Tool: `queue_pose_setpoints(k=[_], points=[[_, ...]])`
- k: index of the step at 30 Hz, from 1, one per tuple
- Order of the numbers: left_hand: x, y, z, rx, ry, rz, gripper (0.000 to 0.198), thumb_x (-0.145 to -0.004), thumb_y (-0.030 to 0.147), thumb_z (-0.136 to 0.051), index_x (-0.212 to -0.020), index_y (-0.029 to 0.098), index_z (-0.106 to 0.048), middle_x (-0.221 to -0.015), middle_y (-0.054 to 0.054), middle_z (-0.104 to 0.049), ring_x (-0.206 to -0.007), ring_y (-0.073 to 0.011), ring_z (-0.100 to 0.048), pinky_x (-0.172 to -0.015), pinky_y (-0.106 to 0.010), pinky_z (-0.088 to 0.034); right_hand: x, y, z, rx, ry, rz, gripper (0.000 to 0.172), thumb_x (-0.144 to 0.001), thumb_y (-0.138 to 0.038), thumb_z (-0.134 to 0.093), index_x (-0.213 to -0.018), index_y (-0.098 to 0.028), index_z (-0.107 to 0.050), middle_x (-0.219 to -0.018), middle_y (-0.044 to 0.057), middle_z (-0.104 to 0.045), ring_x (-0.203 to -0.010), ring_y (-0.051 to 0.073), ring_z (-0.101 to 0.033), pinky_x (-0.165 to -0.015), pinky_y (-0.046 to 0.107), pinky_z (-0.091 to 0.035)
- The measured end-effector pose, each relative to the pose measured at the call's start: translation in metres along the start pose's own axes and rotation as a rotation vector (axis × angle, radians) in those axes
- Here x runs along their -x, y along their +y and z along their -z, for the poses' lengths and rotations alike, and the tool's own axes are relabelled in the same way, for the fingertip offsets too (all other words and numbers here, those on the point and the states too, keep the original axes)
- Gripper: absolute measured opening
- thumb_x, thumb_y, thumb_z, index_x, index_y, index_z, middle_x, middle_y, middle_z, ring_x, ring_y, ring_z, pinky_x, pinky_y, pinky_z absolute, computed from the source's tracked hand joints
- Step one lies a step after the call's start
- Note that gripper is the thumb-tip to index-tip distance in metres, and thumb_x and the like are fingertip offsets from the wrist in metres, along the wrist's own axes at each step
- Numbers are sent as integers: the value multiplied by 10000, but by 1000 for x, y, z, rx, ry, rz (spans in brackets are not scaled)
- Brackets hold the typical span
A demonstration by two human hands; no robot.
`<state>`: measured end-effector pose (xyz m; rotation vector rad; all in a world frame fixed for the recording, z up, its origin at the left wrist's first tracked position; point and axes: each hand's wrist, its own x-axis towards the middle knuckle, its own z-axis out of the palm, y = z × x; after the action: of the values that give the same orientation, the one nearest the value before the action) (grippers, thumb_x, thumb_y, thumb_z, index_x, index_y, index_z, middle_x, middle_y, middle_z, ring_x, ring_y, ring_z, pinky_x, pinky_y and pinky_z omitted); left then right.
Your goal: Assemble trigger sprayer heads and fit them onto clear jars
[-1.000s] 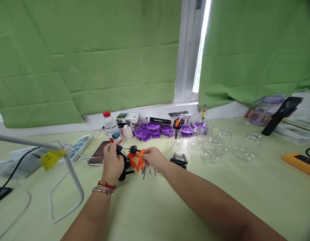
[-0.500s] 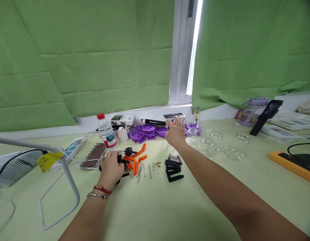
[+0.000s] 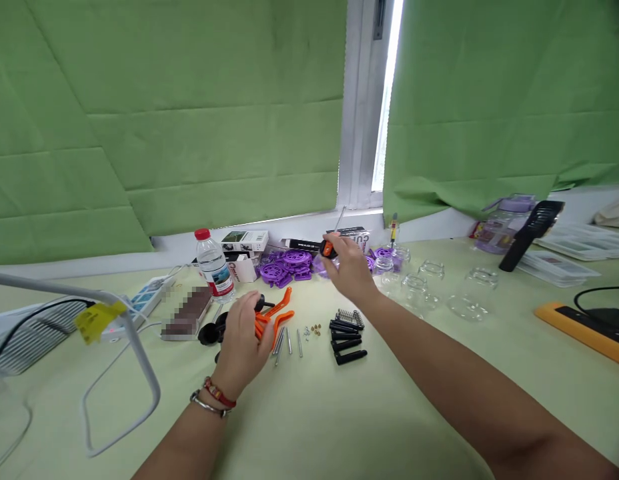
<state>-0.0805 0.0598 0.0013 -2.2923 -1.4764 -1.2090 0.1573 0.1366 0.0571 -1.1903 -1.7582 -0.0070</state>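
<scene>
My right hand (image 3: 353, 272) is closed around the black and orange handle of a screwdriver (image 3: 328, 249), with its metal shaft pointing up toward the window. It is held in front of the purple plastic parts (image 3: 284, 267). My left hand (image 3: 243, 343) has its thumb apart from the fingers. It is over the left side of the orange handles (image 3: 279, 323) and beside black round-ended parts (image 3: 208, 333); whether it touches them is hidden. Just right of it lie long metal screws (image 3: 289, 340), small brass nuts (image 3: 316, 329), black tubular parts (image 3: 347, 343) and springs (image 3: 350, 315).
A water bottle (image 3: 213, 267) with a red cap stands behind my left hand, near small boxes (image 3: 244, 240). Several glass jars (image 3: 414, 291) are to the right. A white metal frame (image 3: 144, 373) rises at left. An orange power strip (image 3: 564, 320) lies far right.
My right hand has picked up the screwdriver from among the items at the back. My left hand has moved right and nearer, off the black parts, with its thumb now apart.
</scene>
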Motion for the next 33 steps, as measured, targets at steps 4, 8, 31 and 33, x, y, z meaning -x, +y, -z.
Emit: queue_pose_setpoints(k=[4,8,31,33], points=[[12,32,0,336,-117,67,812,-769,308,-669,-1434,221,-212,-1416,-159,-371,-1357,-341,-309,-1093,-534,-276,45,-67,17,-283,-154,64,475,-801,-332,-635,-1258,-265,-524,-1129,101,-617,-1041,290,-548,-921,421,-407],[18,55,2,658,-206,198,728,-783,282,-663,-1398,254,-276,-1300,-125,-501,-1253,-302,-452,-1034,-480,-370,79,-83,21,-580,-322,-156,544,-730,-390,-716,-1212,-273,-493,-988,59,-667,-846,222,-605,-785,363,-469],[14,36,-1,1412,-533,522,398,-654,251,-736,-1005,209,-554,-885,-37,-615,-862,-243,-625,-727,-357,-450,60,6,17,-1095,-475,-760,395,-690,-528,-713,-699,-169,-546,-566,-26,-552,-430,68,-410,-416,226,-286],[13,35,-1,1426,-529,537,393,-645,234,-739,-992,209,-557,-877,-33,-618,-849,-236,-625,-737,-359,-448,61,7,13,-1072,-481,-788,415,-698,-539,-702,-646,-168,-524,-494,-49,-493,-390,52,-351,-395,220,-236]])
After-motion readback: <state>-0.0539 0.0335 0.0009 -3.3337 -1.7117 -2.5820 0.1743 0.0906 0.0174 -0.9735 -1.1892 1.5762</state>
